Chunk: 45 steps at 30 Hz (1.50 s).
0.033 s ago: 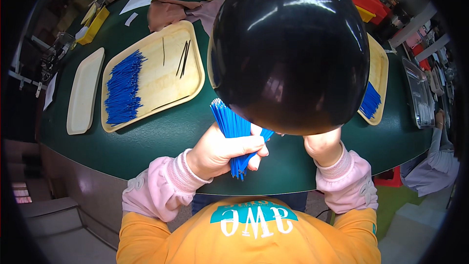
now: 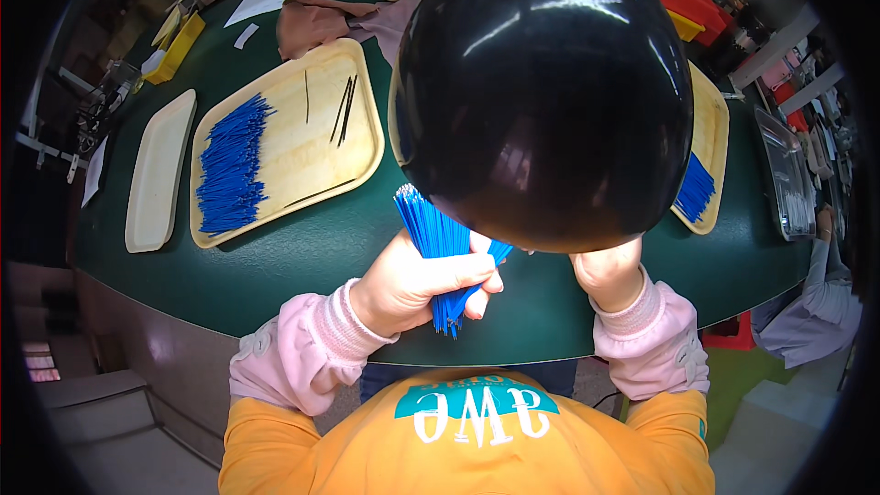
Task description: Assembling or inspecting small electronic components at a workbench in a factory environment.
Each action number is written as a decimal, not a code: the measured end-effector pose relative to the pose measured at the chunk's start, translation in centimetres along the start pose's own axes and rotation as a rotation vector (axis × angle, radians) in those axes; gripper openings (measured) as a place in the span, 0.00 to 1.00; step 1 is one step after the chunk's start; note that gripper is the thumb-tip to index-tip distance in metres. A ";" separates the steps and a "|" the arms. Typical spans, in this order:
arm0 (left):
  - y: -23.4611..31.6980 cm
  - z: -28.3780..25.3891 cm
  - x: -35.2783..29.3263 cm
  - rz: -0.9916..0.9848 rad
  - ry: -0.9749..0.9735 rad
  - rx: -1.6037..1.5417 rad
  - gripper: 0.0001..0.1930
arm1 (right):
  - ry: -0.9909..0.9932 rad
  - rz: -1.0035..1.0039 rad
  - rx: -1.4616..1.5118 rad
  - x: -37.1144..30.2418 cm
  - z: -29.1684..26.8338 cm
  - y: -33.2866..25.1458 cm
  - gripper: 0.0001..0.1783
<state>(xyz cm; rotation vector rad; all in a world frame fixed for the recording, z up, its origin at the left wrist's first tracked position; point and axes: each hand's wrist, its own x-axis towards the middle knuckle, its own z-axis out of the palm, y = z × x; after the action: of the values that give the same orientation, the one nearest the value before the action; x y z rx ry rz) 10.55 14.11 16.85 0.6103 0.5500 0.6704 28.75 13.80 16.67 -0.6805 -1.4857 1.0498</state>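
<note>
A thick bundle of short blue wires (image 2: pixel 434 231) stands slightly tilted in my left hand (image 2: pixel 417 280), its fingers and thumb wrapped round the middle. Pale tips show at the bundle's upper end, dark ones at the lower. Some wires fan out to the right of the thumb, under the rim of a black lamp shade (image 2: pixel 550 119). That shade covers the fingers of my right hand (image 2: pixel 609 273); only its heel and wrist show below the rim. Whether it holds anything is hidden.
Left on the green table (image 2: pixel 302 266) lies a cream tray (image 2: pixel 307 160) with blue wires (image 2: pixel 234 170) and a few dark strands. Beside it is a narrow pale tray (image 2: pixel 160 174). Another wire tray (image 2: pixel 710 128) sits right, partly behind the lamp. At far right, a person's arm (image 2: pixel 825 257) shows.
</note>
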 end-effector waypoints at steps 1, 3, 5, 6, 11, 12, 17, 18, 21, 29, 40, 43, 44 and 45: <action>-0.1 -0.1 0.0 0.004 -0.016 -0.014 0.04 | -0.010 0.014 0.057 -0.1 -0.3 0.3 0.10; -0.1 -0.1 0.1 0.005 -0.032 -0.028 0.05 | -0.028 0.042 0.172 -0.4 -0.7 1.0 0.10; 0.0 0.0 0.1 -0.003 -0.043 -0.022 0.05 | -0.035 0.056 0.229 -0.7 -0.8 1.4 0.10; -0.1 -0.1 0.1 -0.004 -0.043 -0.022 0.05 | -0.027 0.174 0.440 -0.9 -0.7 1.5 0.10; -0.2 -0.1 0.0 -0.006 -0.074 0.021 0.08 | -0.265 0.377 0.449 -0.1 -0.3 0.0 0.09; -0.3 0.4 0.2 -0.006 -0.075 0.020 0.08 | -0.264 0.378 0.448 -0.3 -0.4 0.2 0.09; -0.1 0.7 0.1 -0.017 -0.026 0.148 0.11 | 0.109 0.272 0.729 -1.0 -1.1 2.1 0.11; 0.0 0.6 0.0 -0.053 -0.089 0.189 0.10 | 0.039 0.273 0.841 -1.0 -1.4 2.2 0.11; 0.1 0.6 0.0 -0.066 -0.118 0.235 0.09 | -0.098 0.320 0.391 -0.9 -0.9 1.6 0.13; -0.5 0.3 0.6 0.033 0.106 0.131 0.04 | -0.091 -0.012 -0.259 0.4 -0.1 -0.1 0.08; -0.4 0.0 0.3 0.071 0.143 0.120 0.04 | 0.059 -0.167 -0.645 0.6 -0.6 -0.2 0.05; -0.4 0.4 0.7 0.124 0.163 0.172 0.04 | 0.004 -0.295 -0.776 0.5 -1.2 -0.6 0.07; -0.4 0.4 0.6 0.160 0.193 0.206 0.04 | -0.019 -0.337 -0.798 0.4 -1.2 -0.5 0.07; -0.5 0.3 0.6 0.160 0.195 0.207 0.04 | 0.047 -0.215 -0.736 0.1 -0.8 -0.6 0.07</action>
<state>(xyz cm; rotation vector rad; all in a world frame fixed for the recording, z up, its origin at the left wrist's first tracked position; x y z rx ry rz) 11.36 14.11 16.58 0.7932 0.7638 0.8357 29.58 13.83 17.21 -1.0118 -1.8609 0.2953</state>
